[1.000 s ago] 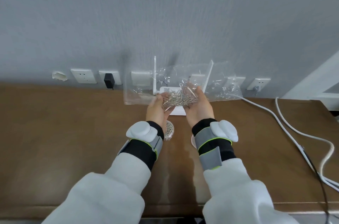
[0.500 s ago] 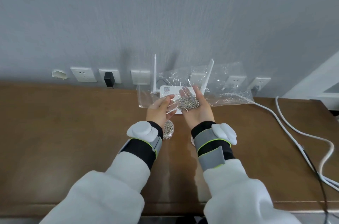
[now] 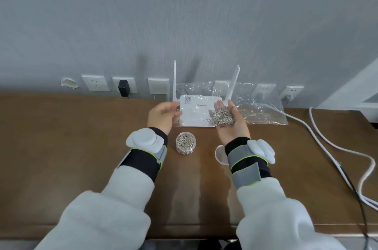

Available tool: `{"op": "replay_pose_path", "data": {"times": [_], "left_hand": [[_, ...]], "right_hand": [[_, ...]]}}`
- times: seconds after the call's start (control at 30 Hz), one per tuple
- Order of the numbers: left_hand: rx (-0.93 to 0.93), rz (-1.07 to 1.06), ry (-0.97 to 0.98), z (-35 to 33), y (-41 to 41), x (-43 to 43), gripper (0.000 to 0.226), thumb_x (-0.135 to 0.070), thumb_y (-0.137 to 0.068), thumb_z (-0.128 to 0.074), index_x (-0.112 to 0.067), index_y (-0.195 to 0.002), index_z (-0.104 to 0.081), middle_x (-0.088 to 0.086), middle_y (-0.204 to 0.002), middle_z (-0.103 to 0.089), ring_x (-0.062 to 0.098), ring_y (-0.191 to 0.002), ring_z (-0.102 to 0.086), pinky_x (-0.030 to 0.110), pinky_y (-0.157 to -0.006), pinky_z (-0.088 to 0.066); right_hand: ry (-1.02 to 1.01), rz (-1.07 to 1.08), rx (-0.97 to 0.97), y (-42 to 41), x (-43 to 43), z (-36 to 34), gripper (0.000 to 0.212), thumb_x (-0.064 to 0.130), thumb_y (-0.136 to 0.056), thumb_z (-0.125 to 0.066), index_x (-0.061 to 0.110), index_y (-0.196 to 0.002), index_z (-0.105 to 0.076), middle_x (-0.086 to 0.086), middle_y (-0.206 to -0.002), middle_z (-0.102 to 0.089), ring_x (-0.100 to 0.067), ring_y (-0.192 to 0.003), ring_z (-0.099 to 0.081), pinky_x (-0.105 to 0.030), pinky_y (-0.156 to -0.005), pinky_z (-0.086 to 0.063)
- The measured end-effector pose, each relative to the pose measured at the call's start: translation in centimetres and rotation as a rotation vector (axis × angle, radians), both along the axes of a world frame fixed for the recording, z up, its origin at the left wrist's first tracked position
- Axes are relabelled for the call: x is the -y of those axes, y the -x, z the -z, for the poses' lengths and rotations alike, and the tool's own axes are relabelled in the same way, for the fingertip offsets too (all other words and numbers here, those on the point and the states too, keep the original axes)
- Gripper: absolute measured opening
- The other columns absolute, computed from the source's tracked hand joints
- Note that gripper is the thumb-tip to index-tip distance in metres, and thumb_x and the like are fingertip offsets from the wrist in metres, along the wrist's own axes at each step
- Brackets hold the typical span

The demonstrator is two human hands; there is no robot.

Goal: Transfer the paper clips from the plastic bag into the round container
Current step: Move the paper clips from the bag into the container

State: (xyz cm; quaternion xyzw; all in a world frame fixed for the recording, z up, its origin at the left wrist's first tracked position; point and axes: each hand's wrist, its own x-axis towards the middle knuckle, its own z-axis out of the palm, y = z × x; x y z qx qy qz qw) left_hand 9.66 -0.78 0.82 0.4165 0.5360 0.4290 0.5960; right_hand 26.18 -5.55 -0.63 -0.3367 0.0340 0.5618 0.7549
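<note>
Right hand (image 3: 229, 121) palm up and open, cupping a loose heap of paper clips (image 3: 222, 117); a few clips hanging over the thumb-side edge. Left hand (image 3: 162, 115) open too, fingers loosely curled, palm turned toward the right; hard to tell whether its fingertips touch the clear plastic bag (image 3: 259, 106). Bag crumpled and see-through, lying over the white router (image 3: 194, 111) behind the hands, its edges hard to trace. Round container (image 3: 185, 145) upright on the brown table (image 3: 61, 147), between the two wrists, below and left of the clip-laden palm, already nearly full of clips. Clear round lid (image 3: 220, 155) partly hidden behind the right wristband.
</note>
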Motion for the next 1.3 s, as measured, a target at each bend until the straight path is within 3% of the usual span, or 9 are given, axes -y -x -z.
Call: {"op": "replay_pose_path", "data": {"times": [0.1, 0.2, 0.3, 0.43, 0.57, 0.67, 0.8, 0.97, 1.3], "left_hand": [[-0.038, 0.097, 0.127, -0.2, -0.6, -0.1, 0.018, -0.019, -0.091, -0.055, -0.011, -0.102, -0.067, 0.002, -0.091, -0.066, 0.007, -0.068, -0.059, 0.017, -0.059, -0.049], [-0.201, 0.178, 0.037, 0.6, -0.6, -0.1, 0.015, -0.033, -0.085, -0.064, -0.023, -0.095, -0.07, -0.007, -0.085, -0.066, 0.002, -0.068, -0.056, 0.014, -0.065, -0.046], [-0.22, 0.184, -0.023, 0.8, -0.4, 0.0, 0.009, -0.029, -0.081, -0.069, -0.024, -0.088, -0.072, -0.009, -0.084, -0.066, 0.0, -0.073, -0.059, 0.02, -0.081, -0.046], [-0.27, 0.239, -0.028, 1.1, -0.4, 0.0, 0.02, -0.026, -0.081, -0.07, -0.013, -0.096, -0.074, -0.01, -0.088, -0.065, -0.006, -0.071, -0.059, 0.001, -0.067, -0.039], [-0.273, 0.27, -0.006, 1.8, -0.5, 0.4, 0.02, -0.024, -0.08, -0.071, -0.011, -0.096, -0.073, -0.004, -0.093, -0.066, 0.011, -0.09, -0.058, 0.024, -0.088, -0.04], [-0.269, 0.3, -0.001, 2.5, -0.7, 0.5, 0.021, -0.023, -0.08, -0.071, -0.011, -0.097, -0.073, -0.006, -0.091, -0.065, 0.006, -0.085, -0.058, 0.018, -0.081, -0.038], [-0.28, 0.307, -0.048, 3.7, -1.0, 0.7, 0.011, -0.021, -0.08, -0.071, -0.014, -0.088, -0.074, -0.013, -0.078, -0.063, -0.011, -0.07, -0.053, -0.001, -0.057, -0.04], [-0.263, 0.304, -0.059, 4.8, -1.1, 0.7, 0.022, -0.02, -0.079, -0.072, -0.033, -0.062, -0.067, -0.023, -0.071, -0.062, -0.018, -0.062, -0.056, 0.004, -0.063, -0.039], [-0.251, 0.312, -0.02, 5.4, -1.2, 0.5, 0.017, -0.02, -0.079, -0.072, -0.031, -0.066, -0.069, -0.014, -0.075, -0.065, -0.004, -0.074, -0.058, 0.015, -0.071, -0.04]], "right_hand": [[-0.004, -0.007, 0.024, 0.0, 0.0, 0.0, 0.017, 0.015, -0.1, -0.046, 0.014, -0.101, -0.063, -0.012, -0.098, -0.07, -0.023, -0.092, -0.068, -0.04, -0.077, -0.054], [0.001, -0.002, 0.027, 0.0, -0.1, 0.1, 0.017, 0.015, -0.1, -0.046, 0.013, -0.1, -0.063, -0.012, -0.094, -0.072, -0.022, -0.09, -0.069, -0.04, -0.077, -0.054], [0.01, -0.016, 0.052, 0.0, -0.1, 0.0, 0.017, 0.015, -0.1, -0.045, 0.014, -0.101, -0.062, -0.012, -0.099, -0.069, -0.022, -0.092, -0.067, -0.04, -0.078, -0.054], [0.05, -0.024, 0.1, -0.3, -0.1, 0.1, 0.018, 0.015, -0.1, -0.044, 0.014, -0.098, -0.062, -0.013, -0.104, -0.066, -0.022, -0.094, -0.066, -0.039, -0.077, -0.053], [0.086, 0.015, 0.142, -1.0, 0.4, 0.5, 0.021, 0.014, -0.101, -0.042, 0.013, -0.096, -0.062, -0.014, -0.105, -0.066, -0.024, -0.094, -0.066, -0.039, -0.08, -0.053], [0.13, 0.041, 0.168, -1.2, 0.8, 1.0, 0.02, 0.013, -0.1, -0.043, 0.013, -0.096, -0.063, -0.014, -0.103, -0.068, -0.028, -0.1, -0.065, -0.041, -0.088, -0.052], [0.181, 0.066, 0.226, -1.2, 0.8, 1.1, 0.018, 0.014, -0.098, -0.046, 0.013, -0.096, -0.063, -0.016, -0.113, -0.065, -0.03, -0.102, -0.064, -0.042, -0.092, -0.051], [0.244, 0.077, 0.41, -1.1, 0.4, 1.4, 0.02, 0.013, -0.098, -0.044, 0.014, -0.1, -0.064, -0.017, -0.126, -0.062, -0.031, -0.125, -0.053, -0.05, -0.106, -0.04], [0.194, 0.087, 0.484, -0.6, 0.6, 0.0, 0.02, 0.009, -0.097, -0.044, 0.009, -0.095, -0.064, -0.028, -0.114, -0.064, -0.037, -0.1, -0.063, -0.05, -0.094, -0.047]]}}
